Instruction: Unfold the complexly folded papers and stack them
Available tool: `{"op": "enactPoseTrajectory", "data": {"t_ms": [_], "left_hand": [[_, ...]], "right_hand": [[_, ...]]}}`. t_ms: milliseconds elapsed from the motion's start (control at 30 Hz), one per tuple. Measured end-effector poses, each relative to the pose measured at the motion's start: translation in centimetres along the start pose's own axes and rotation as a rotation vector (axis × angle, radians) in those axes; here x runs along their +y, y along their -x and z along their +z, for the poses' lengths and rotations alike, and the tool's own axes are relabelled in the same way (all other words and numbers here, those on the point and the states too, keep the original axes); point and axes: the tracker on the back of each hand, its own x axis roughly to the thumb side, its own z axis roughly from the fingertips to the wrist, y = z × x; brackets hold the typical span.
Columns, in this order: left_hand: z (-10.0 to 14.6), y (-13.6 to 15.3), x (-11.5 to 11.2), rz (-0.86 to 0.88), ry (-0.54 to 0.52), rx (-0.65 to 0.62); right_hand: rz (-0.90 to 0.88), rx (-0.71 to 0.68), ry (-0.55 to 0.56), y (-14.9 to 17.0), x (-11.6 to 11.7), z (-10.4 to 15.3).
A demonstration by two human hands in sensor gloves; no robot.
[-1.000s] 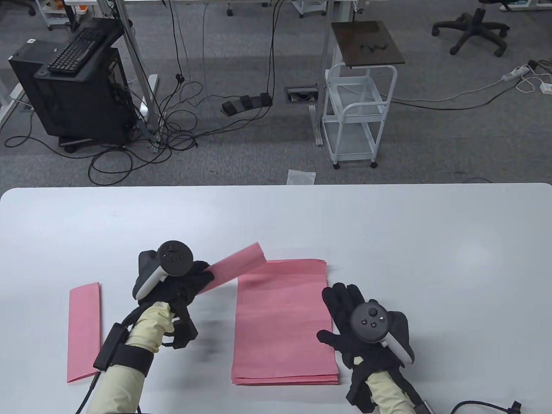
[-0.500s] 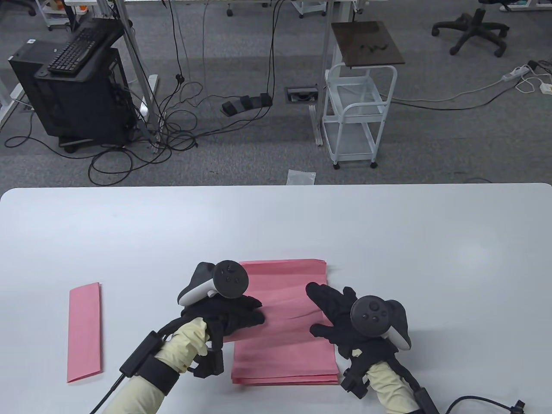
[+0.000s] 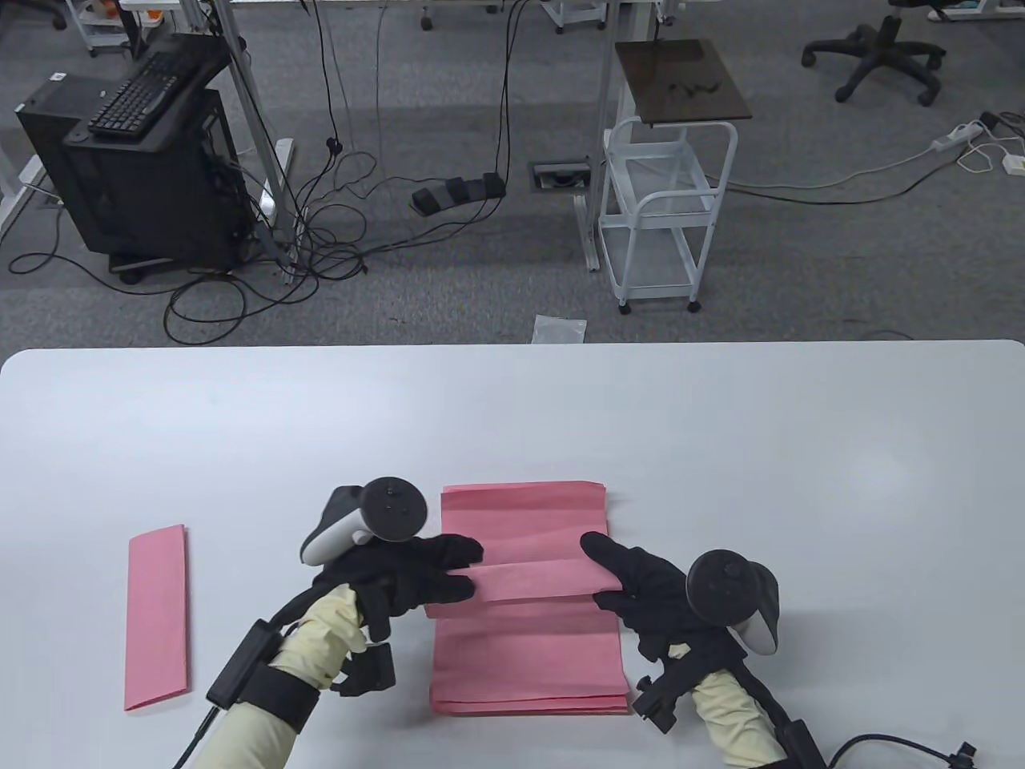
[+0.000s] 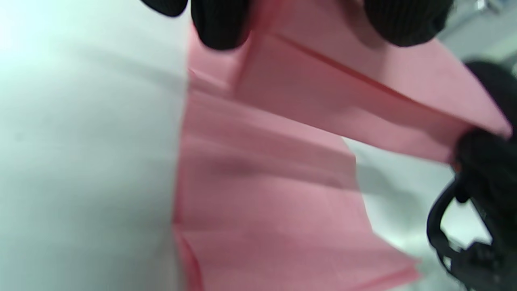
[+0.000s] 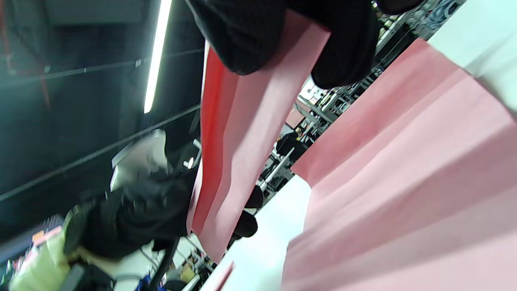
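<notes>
White table (image 3: 721,448): both hands' fingers pinch pink folded strip (image 3: 536,581) above pink stack (image 3: 528,657).

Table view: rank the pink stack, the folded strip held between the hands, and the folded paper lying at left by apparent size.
1. pink stack, clearly largest.
2. folded paper at left.
3. held strip, looks smaller, though it is raised nearer the camera and its ends are covered.

Both hands now hold the folded strip (image 3: 535,582) across the stack (image 3: 528,641).
</notes>
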Motion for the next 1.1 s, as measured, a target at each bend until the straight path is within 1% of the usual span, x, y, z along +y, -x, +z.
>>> {"op": "enactPoseTrajectory", "data": {"t_ms": [67, 100, 133, 167, 200, 267, 400, 433, 467, 500, 567, 633, 700, 767, 833, 900, 967, 1033, 1100], "left_hand": [[1.2, 2.1, 0.8, 0.049, -0.121, 0.045], [1.8, 3.0, 0.8, 0.040, -0.148, 0.043], [2.0, 3.3, 0.6, 0.044, -0.153, 0.038], [2.3, 3.6, 0.0, 0.074, -0.157, 0.020], [2.3, 3.7, -0.5, 0.102, -0.160, -0.003], [1.9, 3.4, -1.8, 0.214, -0.168, -0.058], [0.9, 3.0, -3.3, 0.432, -0.172, -0.133], [0.8, 3.1, -3.4, 0.454, -0.211, -0.115], [0.8, 3.2, -3.7, 0.471, -0.266, -0.099], [0.7, 3.2, -3.8, 0.475, -0.283, -0.084], [0.7, 3.2, -4.3, 0.449, -0.268, -0.065], [0.8, 3.3, -4.9, 0.458, -0.252, -0.045], [0.7, 3.2, -5.6, 0.503, -0.253, -0.042], [0.6, 3.2, -6.2, 0.526, -0.253, -0.040], [0.6, 3.2, -6.7, 0.551, -0.242, -0.052], [0.7, 3.3, -6.9, 0.581, -0.230, -0.085], [0.8, 3.3, -7.1, 0.642, -0.241, -0.091], [1.0, 3.3, -7.2, 0.700, -0.242, -0.093], [1.1, 3.2, -7.2, 0.749, -0.267, -0.081]], "right_hand": [[-0.026, 0.016, 0.034, 0.3, -0.4, 0.1], [-0.036, 0.018, 0.051, 0.4, -0.5, 0.0], [-0.043, 0.017, 0.057, 0.4, -0.5, 0.0], [-0.054, 0.016, 0.068, 0.3, -0.5, -0.1], [-0.062, 0.011, 0.071, 0.2, -0.4, -0.2], [-0.080, 0.001, 0.069, -0.1, -0.1, -0.3], [-0.066, -0.005, 0.053, -0.2, 0.3, -0.1], [-0.056, 0.002, 0.064, -0.1, 0.1, 0.0], [-0.065, 0.001, 0.051, 0.1, 0.0, 0.0], [-0.087, 0.007, 0.045, 0.2, 0.0, 0.0], [-0.193, 0.037, 0.093, 0.7, 0.0, 0.0], [-0.305, 0.084, 0.141, 1.3, -0.1, -0.2], [-0.436, 0.113, 0.162, 1.6, -0.1, -0.6], [-0.493, 0.134, 0.171, 1.6, 0.0, -0.9], [-0.514, 0.181, 0.196, 1.5, 0.1, -1.3], [-0.457, 0.195, 0.194, 1.4, -0.1, -1.6], [-0.412, 0.198, 0.194, 1.3, -0.1, -1.8], [-0.423, 0.186, 0.172, 1.2, 0.0, -2.1], [-0.471, 0.159, 0.122, 1.1, 0.2, -2.4]]}}
